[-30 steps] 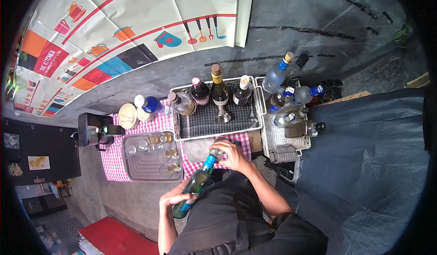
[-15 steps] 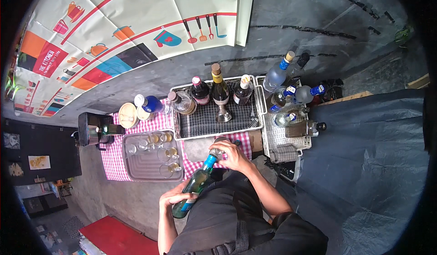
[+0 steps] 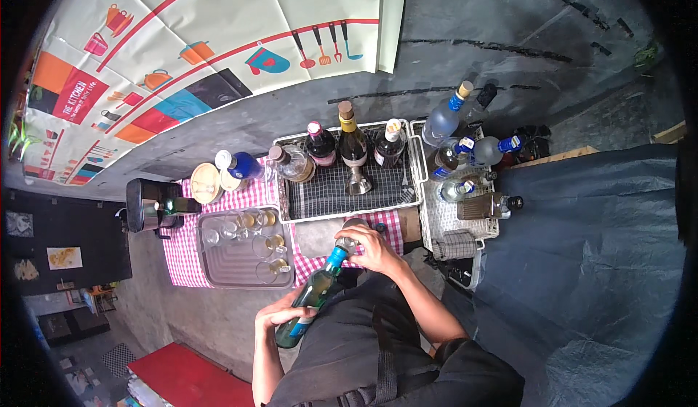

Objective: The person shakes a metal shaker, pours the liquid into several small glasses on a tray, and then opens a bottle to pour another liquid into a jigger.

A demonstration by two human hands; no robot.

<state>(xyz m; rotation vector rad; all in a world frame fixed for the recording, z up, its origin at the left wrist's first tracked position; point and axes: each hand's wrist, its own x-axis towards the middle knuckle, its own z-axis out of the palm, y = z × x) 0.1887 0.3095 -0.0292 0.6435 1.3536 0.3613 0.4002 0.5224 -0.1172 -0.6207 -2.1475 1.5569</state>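
Observation:
My left hand [image 3: 286,312] is wrapped round the lower part of a green glass bottle [image 3: 315,288] with a blue neck band. The bottle slants across my front, its neck pointing away and to the right. At the bottle's mouth, my right hand [image 3: 371,248] has its fingers closed round a small clear glass [image 3: 347,244], partly hidden by the fingers. Whether liquid is flowing cannot be made out. Left of my hands, a grey tray [image 3: 225,272] bears several small glass mugs [image 3: 272,270], some with pale amber liquid. The tray lies on a pink checked cloth [image 3: 185,265].
Beyond my hands, a white wire rack [image 3: 342,212] holds several bottles and a metal jigger [image 3: 358,182]. More bottles and a folded checked cloth [image 3: 454,245] fill the rack [image 3: 436,222] at the right. A black appliance [image 3: 149,205] stands far left, near wooden-lidded containers [image 3: 206,182].

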